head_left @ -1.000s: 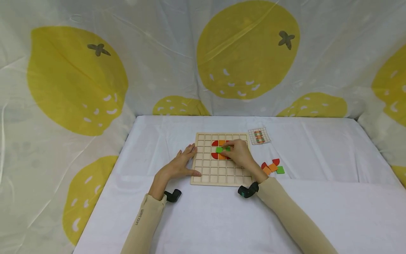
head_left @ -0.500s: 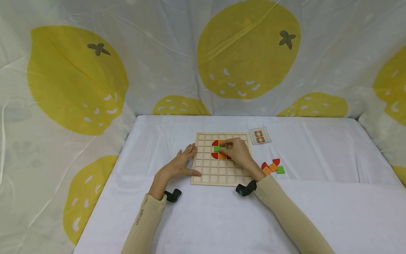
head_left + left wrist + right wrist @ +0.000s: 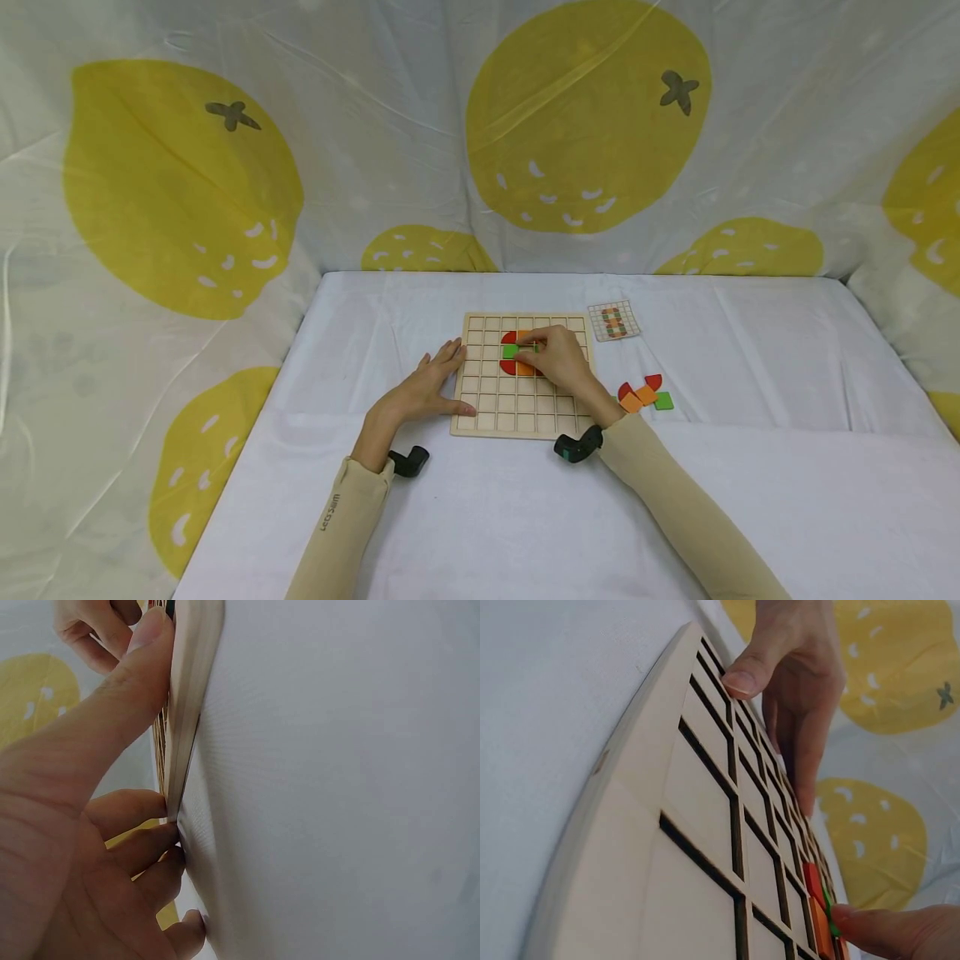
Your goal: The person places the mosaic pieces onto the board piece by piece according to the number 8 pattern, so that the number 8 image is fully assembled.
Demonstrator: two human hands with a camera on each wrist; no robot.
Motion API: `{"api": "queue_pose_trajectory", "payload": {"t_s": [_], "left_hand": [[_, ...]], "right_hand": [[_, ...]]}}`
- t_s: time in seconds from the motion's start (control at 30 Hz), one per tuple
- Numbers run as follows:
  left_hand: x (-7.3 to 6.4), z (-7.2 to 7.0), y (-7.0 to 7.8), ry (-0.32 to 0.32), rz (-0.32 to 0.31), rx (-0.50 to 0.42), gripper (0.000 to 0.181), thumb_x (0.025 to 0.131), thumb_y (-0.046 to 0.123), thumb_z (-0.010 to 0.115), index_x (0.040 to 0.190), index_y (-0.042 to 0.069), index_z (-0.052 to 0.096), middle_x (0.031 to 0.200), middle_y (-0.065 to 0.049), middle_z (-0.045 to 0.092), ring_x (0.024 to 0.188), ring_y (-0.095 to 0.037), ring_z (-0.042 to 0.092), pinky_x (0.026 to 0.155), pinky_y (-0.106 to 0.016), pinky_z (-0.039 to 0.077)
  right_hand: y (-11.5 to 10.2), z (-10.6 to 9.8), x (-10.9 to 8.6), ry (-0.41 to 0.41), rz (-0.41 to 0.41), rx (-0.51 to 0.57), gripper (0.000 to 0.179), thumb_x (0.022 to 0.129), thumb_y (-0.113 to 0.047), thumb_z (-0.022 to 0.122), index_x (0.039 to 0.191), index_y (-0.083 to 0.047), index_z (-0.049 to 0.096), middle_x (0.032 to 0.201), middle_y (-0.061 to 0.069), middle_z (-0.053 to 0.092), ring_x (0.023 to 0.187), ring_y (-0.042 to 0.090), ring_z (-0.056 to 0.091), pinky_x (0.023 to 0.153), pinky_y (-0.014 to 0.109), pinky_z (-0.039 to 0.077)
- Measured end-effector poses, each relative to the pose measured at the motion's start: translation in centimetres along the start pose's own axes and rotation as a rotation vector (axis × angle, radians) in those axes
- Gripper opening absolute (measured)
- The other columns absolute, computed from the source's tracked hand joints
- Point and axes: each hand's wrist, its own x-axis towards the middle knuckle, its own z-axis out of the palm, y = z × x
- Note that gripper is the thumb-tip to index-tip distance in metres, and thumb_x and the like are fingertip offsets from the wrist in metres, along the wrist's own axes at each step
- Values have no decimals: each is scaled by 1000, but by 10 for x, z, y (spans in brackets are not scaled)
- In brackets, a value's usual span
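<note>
A wooden grid board (image 3: 506, 425) lies on the white cloth. Along its left edge rests my left hand (image 3: 422, 392), fingers extended against the side and the thumb (image 3: 112, 712) over the frame. My right hand (image 3: 564, 360) reaches over the upper part of the board, thumb and forefinger at a green square tile (image 3: 510, 352). That tile sits between two red quarter-round tiles (image 3: 507, 367) in the grid; in the right wrist view it looks slightly tilted under the thumb (image 3: 877, 930). Orange tiles (image 3: 525, 369) adjoin the red ones. The fingers partly hide the tiles on the right.
A small pattern card (image 3: 615, 322) lies beyond the board's upper right corner. To the right of the board is a loose group of tiles: red quarter-rounds (image 3: 653, 382), orange squares (image 3: 646, 396) and green squares (image 3: 663, 401). A lemon-print curtain (image 3: 405, 142) hangs behind the table.
My right hand has shifted slightly left with the green square tile, bringing it into line with the red tiles above and below. The left hand stays in place.
</note>
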Motion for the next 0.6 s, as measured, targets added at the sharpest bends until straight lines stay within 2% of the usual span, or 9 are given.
{"api": "queue_pose_trajectory", "payload": {"t_s": [0.43, 0.6], "left_hand": [[1, 1, -1, 5, 7, 18, 112, 83, 42, 87, 163, -2, 21, 174, -18, 8, 163, -35, 4, 132, -60, 5], [1, 1, -1, 3, 6, 20, 112, 83, 42, 86, 163, -2, 21, 174, -18, 8, 163, -35, 4, 132, -60, 5]], "right_hand": [[0, 3, 1, -14, 4, 10, 22, 91, -20, 81, 108, -7, 82, 54, -6, 36, 55, 11, 31, 53, 22, 25], [1, -2, -3, -14, 8, 25, 22, 93, -23, 80, 108, -8, 82, 51, -6, 33, 50, 10, 27, 50, 22, 23]]}}
